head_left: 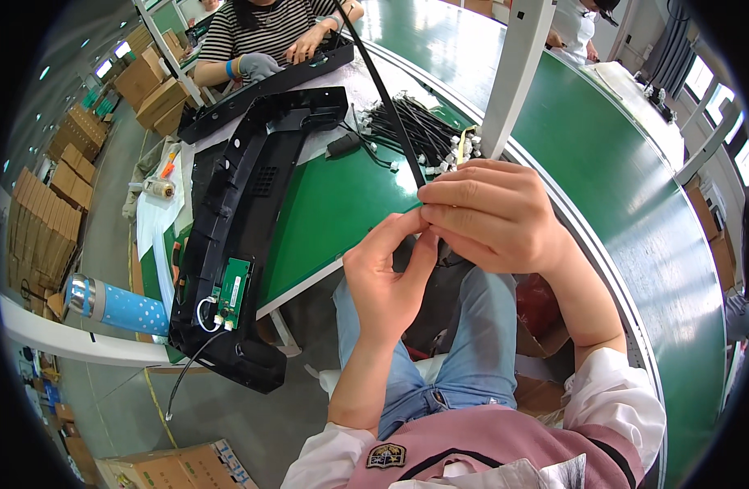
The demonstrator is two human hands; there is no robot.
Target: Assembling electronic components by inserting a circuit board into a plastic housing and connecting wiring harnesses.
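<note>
Hands meet above the lap, in front of the green-topped bench (325,220): the left hand (386,273) and the right hand (492,213) both have their grip pinched on a thin black cable (388,96) that runs up and away from the fingertips toward the top of the view. Just beyond the right hand lies a bundle of black cables with white plug ends (419,130). To the left, a long black plastic housing (244,212) rests across the bench edge, a small green circuit board (234,292) set into its near end. A blue polka-dot flask (117,308) lies farther left.
</note>
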